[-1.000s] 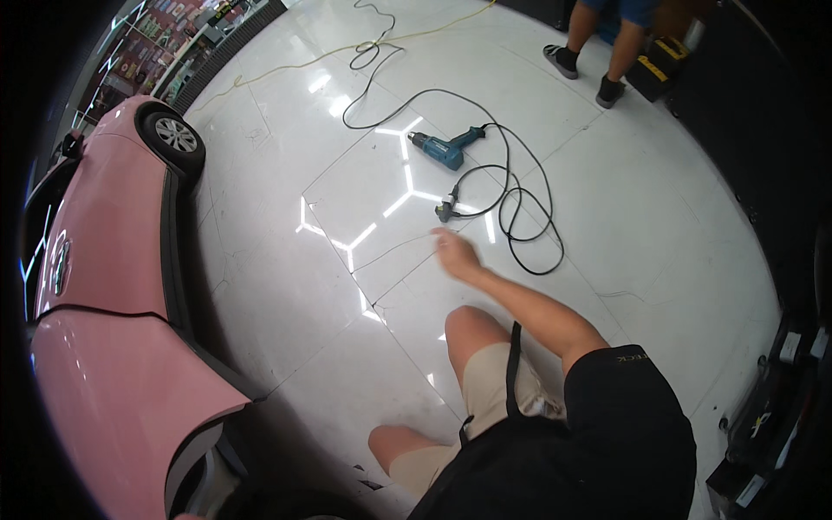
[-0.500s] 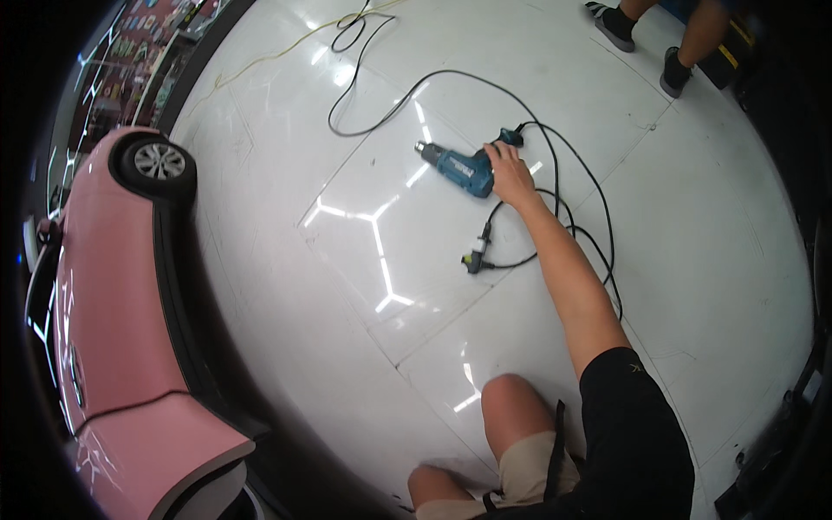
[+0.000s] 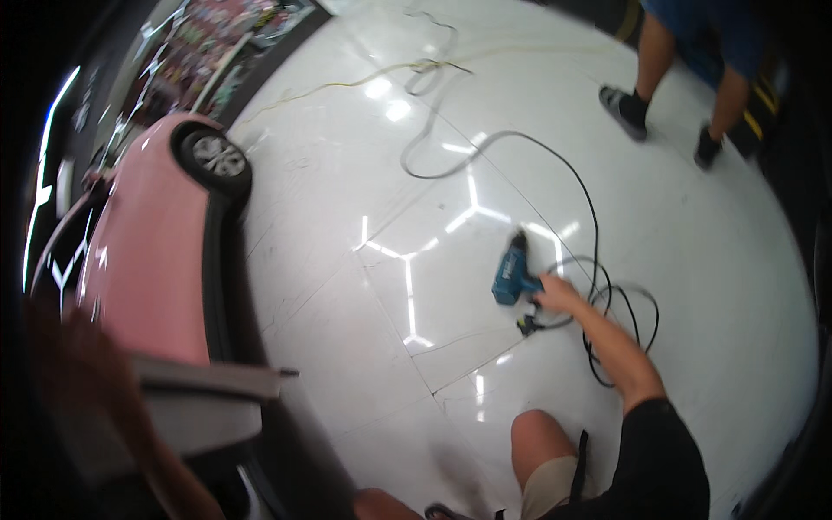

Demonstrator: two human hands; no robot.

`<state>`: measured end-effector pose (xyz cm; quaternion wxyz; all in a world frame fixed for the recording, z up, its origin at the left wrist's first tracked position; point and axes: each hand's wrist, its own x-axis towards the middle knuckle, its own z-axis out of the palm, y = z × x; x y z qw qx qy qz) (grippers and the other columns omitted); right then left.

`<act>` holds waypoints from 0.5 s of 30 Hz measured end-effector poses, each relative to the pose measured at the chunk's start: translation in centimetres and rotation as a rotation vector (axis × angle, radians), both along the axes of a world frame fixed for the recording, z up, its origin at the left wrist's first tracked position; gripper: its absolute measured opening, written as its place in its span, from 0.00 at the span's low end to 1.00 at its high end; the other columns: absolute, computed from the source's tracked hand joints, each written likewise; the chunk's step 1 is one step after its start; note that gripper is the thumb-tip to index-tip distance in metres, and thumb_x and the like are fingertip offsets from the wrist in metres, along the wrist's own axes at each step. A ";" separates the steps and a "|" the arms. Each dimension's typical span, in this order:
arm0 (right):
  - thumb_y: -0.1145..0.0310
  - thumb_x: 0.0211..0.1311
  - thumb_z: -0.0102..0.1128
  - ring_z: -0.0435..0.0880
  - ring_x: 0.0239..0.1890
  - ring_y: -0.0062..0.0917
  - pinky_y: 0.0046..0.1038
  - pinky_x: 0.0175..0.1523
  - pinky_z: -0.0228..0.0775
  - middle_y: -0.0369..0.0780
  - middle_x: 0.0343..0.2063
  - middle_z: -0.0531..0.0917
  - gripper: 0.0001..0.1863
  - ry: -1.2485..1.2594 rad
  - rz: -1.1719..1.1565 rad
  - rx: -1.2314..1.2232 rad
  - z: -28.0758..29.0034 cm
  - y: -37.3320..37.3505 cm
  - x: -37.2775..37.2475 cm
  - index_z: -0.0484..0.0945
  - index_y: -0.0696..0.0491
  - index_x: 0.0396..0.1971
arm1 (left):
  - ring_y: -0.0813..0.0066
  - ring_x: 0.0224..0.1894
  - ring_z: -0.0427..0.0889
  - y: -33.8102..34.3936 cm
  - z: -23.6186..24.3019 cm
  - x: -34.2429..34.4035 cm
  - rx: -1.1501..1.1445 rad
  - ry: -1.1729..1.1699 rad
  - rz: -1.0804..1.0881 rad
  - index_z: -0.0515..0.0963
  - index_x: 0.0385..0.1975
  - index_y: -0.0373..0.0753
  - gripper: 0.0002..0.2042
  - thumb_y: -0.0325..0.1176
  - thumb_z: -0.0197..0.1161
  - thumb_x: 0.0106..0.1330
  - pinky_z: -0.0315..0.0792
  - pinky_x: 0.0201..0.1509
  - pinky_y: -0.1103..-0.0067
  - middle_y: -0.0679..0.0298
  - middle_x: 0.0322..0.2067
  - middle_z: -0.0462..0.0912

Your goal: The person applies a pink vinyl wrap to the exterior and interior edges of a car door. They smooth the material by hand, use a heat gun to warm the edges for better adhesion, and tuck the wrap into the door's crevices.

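My right hand (image 3: pixel 559 295) is closed around the handle of a teal heat gun (image 3: pixel 510 276), whose dark nozzle points away from me. A black cable (image 3: pixel 582 184) runs from the tool in loose loops over the floor. Just below the gun is a dark plug (image 3: pixel 526 325) with a yellow-green part. At the left, my left hand (image 3: pixel 82 355) is raised in front of the pink car (image 3: pixel 156 260). Motion smears its fingers, and whether it touches the car cannot be made out.
A grey-white panel (image 3: pixel 204 381) juts from the car near my left forearm. Glossy white floor tiles (image 3: pixel 338 303) reflect ceiling lights. Another person's legs (image 3: pixel 654 69) stand at the far right, beside a dark yellow-striped edge. A yellow cord (image 3: pixel 338 85) crosses the far floor.
My right hand has drawn the heat gun nearer, and its nozzle has turned from leftward to away from me. My left hand has come into view at the left. The view has shifted.
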<state>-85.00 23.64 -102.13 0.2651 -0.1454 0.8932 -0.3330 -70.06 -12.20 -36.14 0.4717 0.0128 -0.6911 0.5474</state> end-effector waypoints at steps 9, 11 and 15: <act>0.72 0.67 0.64 0.81 0.29 0.22 0.27 0.36 0.76 0.39 0.31 0.81 0.17 -0.036 -0.178 -1.046 23.3 5.6 20.0 0.77 0.62 0.53 | 0.64 0.79 0.58 2.3 -2.0 -4.3 0.279 0.008 -0.470 0.61 0.76 0.43 0.42 0.19 0.59 0.55 0.58 0.76 0.63 0.59 0.77 0.59; 0.62 0.68 0.67 0.81 0.28 0.25 0.29 0.36 0.76 0.41 0.33 0.81 0.24 0.100 -0.078 -1.186 32.7 7.2 21.8 0.74 0.62 0.55 | 0.62 0.77 0.62 3.2 -1.6 -4.0 0.387 -0.007 -0.706 0.64 0.74 0.45 0.41 0.17 0.59 0.54 0.59 0.77 0.62 0.58 0.76 0.62; 0.41 0.69 0.61 0.83 0.26 0.28 0.31 0.33 0.78 0.43 0.30 0.79 0.43 0.262 -0.006 -1.265 48.5 7.0 25.9 0.64 0.67 0.62 | 0.57 0.70 0.72 5.3 -0.1 0.7 0.446 -0.082 -0.804 0.79 0.58 0.40 0.24 0.21 0.62 0.58 0.64 0.74 0.62 0.54 0.65 0.76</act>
